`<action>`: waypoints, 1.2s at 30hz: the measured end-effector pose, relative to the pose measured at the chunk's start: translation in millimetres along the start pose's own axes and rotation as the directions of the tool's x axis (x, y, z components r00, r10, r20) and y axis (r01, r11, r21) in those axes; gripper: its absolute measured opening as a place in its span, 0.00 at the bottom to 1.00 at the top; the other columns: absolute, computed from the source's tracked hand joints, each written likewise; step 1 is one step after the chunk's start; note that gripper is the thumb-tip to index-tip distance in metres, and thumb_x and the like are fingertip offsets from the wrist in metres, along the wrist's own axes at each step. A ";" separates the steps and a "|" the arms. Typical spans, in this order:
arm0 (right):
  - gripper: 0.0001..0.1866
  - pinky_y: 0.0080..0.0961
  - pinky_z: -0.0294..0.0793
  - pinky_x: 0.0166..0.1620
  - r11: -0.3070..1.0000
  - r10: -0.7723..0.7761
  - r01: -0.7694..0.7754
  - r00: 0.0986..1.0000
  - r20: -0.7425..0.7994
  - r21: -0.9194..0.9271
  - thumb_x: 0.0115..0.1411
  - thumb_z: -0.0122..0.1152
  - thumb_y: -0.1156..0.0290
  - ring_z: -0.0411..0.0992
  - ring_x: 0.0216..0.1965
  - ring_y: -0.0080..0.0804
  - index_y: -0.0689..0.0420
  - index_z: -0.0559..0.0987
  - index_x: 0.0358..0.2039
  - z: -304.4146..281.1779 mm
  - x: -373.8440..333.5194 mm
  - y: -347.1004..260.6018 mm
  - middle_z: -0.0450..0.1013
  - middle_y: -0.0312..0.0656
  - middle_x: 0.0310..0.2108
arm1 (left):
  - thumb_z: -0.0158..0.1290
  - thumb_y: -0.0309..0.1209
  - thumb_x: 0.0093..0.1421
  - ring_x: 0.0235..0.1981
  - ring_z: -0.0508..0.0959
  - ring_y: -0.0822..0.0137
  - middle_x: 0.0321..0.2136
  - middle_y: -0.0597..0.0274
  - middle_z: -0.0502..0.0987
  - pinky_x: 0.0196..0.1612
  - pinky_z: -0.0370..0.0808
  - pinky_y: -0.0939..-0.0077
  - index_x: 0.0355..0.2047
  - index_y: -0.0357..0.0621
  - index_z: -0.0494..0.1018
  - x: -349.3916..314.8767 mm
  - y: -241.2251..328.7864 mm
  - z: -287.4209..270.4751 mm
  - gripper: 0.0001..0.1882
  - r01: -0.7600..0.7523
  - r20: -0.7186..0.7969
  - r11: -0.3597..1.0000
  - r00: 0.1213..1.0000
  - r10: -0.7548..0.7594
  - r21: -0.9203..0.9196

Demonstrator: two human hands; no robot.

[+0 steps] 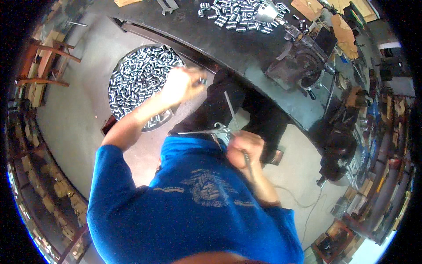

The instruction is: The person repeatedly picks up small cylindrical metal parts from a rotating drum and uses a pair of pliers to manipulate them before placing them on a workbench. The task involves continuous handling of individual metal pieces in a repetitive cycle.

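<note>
My left hand point(187, 83), blurred by motion, is closed at the edge of a round tub point(169, 115) heaped with short shiny metal sleeves point(136, 81). A small metal sleeve point(202, 81) shows at its fingertips. In front of my lap, my right hand point(246, 148) is wrapped round a long thin metal rod point(231, 110), which sticks out above and below the fist. Beside that fist, over my lap, are a few shiny metal pieces point(223, 129), one curved like a hook; whether they are held or lie there I cannot tell.
A dark metal workbench point(211, 39) runs diagonally ahead, its edge close to my knees. On it lie a pile of metal sleeves point(239, 15), a wrench point(165, 7) and a dark machine fixture point(301, 59). Wooden racks point(48, 66) stand at the left; a cable point(307, 204) trails on the floor.
</note>
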State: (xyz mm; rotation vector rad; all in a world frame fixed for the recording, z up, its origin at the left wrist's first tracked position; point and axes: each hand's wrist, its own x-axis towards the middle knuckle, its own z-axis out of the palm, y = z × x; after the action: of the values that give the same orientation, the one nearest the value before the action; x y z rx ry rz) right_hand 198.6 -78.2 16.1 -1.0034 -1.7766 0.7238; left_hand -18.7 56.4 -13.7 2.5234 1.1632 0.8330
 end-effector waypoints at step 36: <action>0.13 0.20 0.63 0.17 0.896 0.256 -0.287 0.957 0.135 0.337 0.42 0.48 0.85 0.68 0.14 0.28 0.57 0.60 0.08 4.3 -18.7 2.4 0.64 0.40 0.11 | 0.52 0.31 0.47 0.27 0.78 0.54 0.24 0.50 0.77 0.33 0.74 0.65 0.31 0.43 0.77 -98.3 -119.1 40.5 0.11 0.566 0.152 0.824 0.816 -0.558 -0.014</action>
State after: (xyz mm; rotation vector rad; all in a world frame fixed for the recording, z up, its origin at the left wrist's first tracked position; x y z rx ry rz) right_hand 199.6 -93.5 4.3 -0.9914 -1.5166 1.2343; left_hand -119.8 60.8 -137.2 1.9632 1.6786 0.5071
